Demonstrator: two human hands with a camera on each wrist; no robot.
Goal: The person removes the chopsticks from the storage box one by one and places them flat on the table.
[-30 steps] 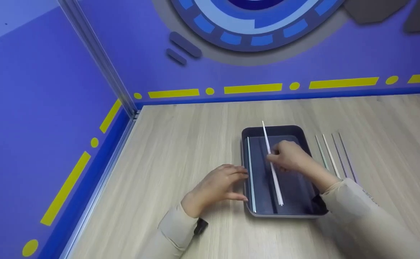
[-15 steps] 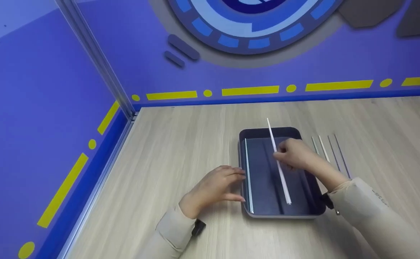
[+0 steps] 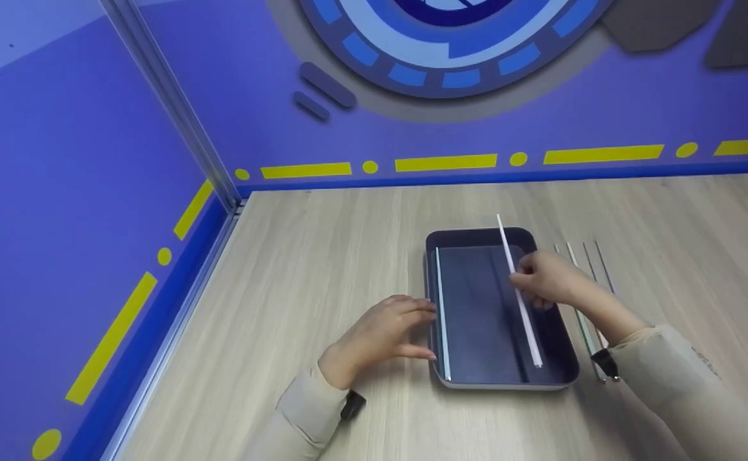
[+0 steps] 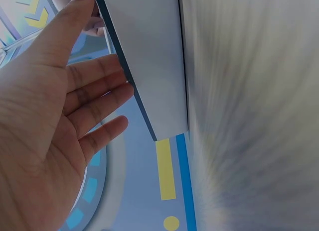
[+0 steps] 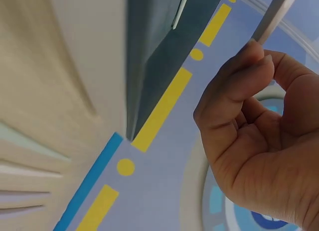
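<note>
My right hand [image 3: 550, 278] pinches pale pink chopsticks [image 3: 525, 320] about mid-length, over the right part of a dark rectangular tray [image 3: 502, 386]. They lie close together, so their number is hard to tell. Their far ends reach past the tray's back rim, and a shadow falls on its floor. Inside, along the left wall, lie light blue-green chopsticks [image 3: 443, 314]. My left hand [image 3: 383, 333] has its fingers spread at the tray's left rim. In the left wrist view, fingertips [image 4: 124, 91] touch the tray's side [image 4: 149, 66].
To the right of the tray, several chopsticks lie side by side on the wooden table [image 3: 323, 256]: a green one [image 3: 582, 326], a whitish one [image 3: 574, 256] and dark purple ones [image 3: 604, 269]. My right forearm covers part of them. Blue walls [image 3: 124, 211] stand at the left and back.
My right hand has carried the pale pink chopsticks rightward across the tray, from its middle toward its right side. The left hand has stayed at the left rim.
</note>
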